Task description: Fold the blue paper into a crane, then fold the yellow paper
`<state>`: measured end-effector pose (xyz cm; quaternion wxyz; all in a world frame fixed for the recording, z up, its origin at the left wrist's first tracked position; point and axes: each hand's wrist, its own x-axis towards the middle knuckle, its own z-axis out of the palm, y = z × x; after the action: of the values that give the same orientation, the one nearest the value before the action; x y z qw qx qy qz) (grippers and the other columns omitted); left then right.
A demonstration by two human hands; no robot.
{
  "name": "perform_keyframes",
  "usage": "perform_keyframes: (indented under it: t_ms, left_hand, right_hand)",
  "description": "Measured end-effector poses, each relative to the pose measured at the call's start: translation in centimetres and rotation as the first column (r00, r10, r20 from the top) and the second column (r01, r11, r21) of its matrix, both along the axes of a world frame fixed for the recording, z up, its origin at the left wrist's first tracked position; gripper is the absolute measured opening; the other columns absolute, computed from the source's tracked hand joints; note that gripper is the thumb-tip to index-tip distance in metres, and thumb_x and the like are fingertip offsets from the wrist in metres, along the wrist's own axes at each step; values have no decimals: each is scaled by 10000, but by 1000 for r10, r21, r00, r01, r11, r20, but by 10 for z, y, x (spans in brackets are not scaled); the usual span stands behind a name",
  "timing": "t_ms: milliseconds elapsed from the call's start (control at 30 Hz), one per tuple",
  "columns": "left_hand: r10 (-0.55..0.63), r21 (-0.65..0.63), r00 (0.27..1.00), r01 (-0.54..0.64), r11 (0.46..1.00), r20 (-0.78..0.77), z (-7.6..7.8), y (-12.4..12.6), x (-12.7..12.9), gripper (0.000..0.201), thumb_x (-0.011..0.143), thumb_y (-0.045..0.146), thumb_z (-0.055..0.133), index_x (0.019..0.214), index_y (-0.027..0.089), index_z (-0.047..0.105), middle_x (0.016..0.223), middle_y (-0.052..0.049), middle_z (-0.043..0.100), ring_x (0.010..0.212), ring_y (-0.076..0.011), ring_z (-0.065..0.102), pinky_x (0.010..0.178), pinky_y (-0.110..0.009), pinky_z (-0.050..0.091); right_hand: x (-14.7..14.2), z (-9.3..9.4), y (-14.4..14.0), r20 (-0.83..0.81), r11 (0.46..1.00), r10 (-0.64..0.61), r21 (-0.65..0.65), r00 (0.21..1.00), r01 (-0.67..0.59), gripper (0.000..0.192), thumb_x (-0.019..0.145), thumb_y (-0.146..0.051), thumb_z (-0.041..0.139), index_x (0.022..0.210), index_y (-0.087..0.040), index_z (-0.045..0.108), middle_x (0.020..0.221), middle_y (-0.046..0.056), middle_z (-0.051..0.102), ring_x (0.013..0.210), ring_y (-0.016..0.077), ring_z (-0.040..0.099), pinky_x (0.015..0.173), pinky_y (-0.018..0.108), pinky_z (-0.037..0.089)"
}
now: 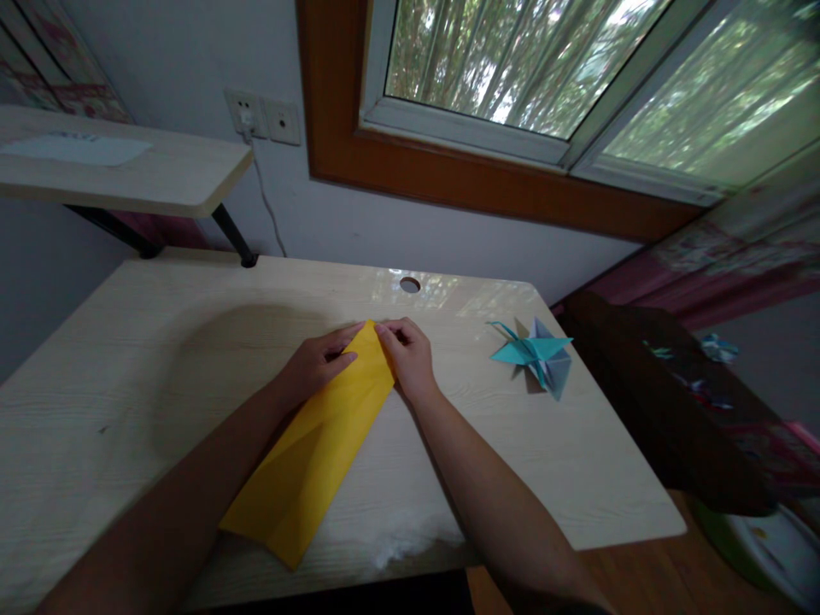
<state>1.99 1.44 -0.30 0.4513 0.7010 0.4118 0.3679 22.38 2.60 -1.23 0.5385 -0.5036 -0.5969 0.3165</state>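
A long yellow sheet of folded paper (320, 444) slants across the desk, its pointed end away from me and its wide end near the front edge. My left hand (320, 363) grips its left side near the tip, with the thumb lying on top of the paper. At the right of the same tip, my right hand (408, 352) pinches the edge between thumb and fingers. Some fingertips are hidden behind or under the paper. To the right stands a folded paper crane (533, 352), turquoise and pale grey, apart from both hands.
The pale wooden desk (211, 367) has a round cable hole (410, 284) near its back edge. A raised shelf (192, 171) on black posts holds a white sheet (77, 149) at the back left. A dark wooden piece of furniture (666, 401) stands right of the desk, below the window.
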Motion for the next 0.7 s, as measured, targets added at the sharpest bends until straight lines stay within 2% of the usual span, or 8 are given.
perform_keyframes:
  t_ms: [267, 467, 633, 700]
  left_hand:
    - [4, -37, 999, -2, 999, 43, -1, -1, 0, 644, 884, 437, 671, 1472, 200, 555, 1462, -117, 601, 1296, -281, 622, 1142, -432, 453]
    - [39, -53, 999, -38, 998, 11, -2, -1, -1, 623, 883, 400, 666, 1468, 214, 558, 1396, -95, 662, 1209, -251, 673, 1079, -385, 500]
    - [140, -104, 987, -131, 986, 79, -3, 0, 0, 660, 871, 411, 686, 1483, 213, 538, 1278, -77, 725, 1104, -230, 708, 981, -361, 551]
    - [194, -120, 974, -180, 976, 115, -3, 0, 1, 685, 866, 417, 694, 1497, 213, 520, 1213, -68, 747, 1057, -219, 717, 944, -342, 563]
  right_hand:
    - [1, 0, 0, -22, 1000, 12, -19, 1000, -13, 243, 880, -473, 690, 861, -240, 756, 815, 18, 655, 783, 185, 599, 716, 305, 485]
    - [-1, -1, 0, -175, 998, 26, -51, 984, -36, 242, 851, -444, 727, 987, -244, 739, 907, 28, 679, 847, 182, 616, 788, 312, 511]
    - [-3, -6, 6, -382, 995, -4, -91, 924, -33, 435, 803, -417, 772, 1191, -274, 639, 1149, 44, 666, 931, 166, 643, 862, 327, 541]
    - [-5, -9, 8, -394, 991, -9, -129, 919, -45, 519, 801, -445, 763, 1261, -290, 580, 1223, 56, 654, 975, 180, 663, 866, 344, 563]
